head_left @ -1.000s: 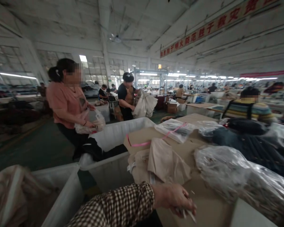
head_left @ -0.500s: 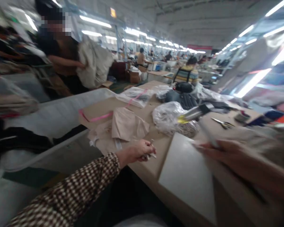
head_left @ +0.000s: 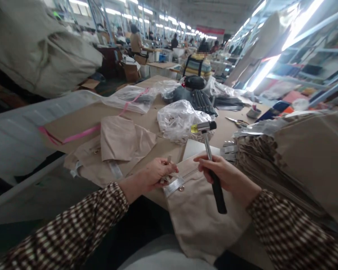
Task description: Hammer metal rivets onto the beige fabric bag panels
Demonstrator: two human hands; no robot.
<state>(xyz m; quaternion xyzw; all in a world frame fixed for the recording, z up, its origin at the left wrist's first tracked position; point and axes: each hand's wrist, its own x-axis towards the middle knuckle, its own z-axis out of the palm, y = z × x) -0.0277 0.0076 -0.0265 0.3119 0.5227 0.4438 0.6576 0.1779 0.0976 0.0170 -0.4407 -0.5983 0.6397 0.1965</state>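
Creased beige cloth [head_left: 195, 219] has moved onto the pale board [head_left: 193, 148]

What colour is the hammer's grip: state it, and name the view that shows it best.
The hammer's grip is black; it shows best in the head view.

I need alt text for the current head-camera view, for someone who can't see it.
A person's right hand holds a hammer over a beige cloth, while the left hand pinches small pale pieces too unclear to identify. A plastic bag and scissors lie on the table beyond, with a stack of cloth at the right.
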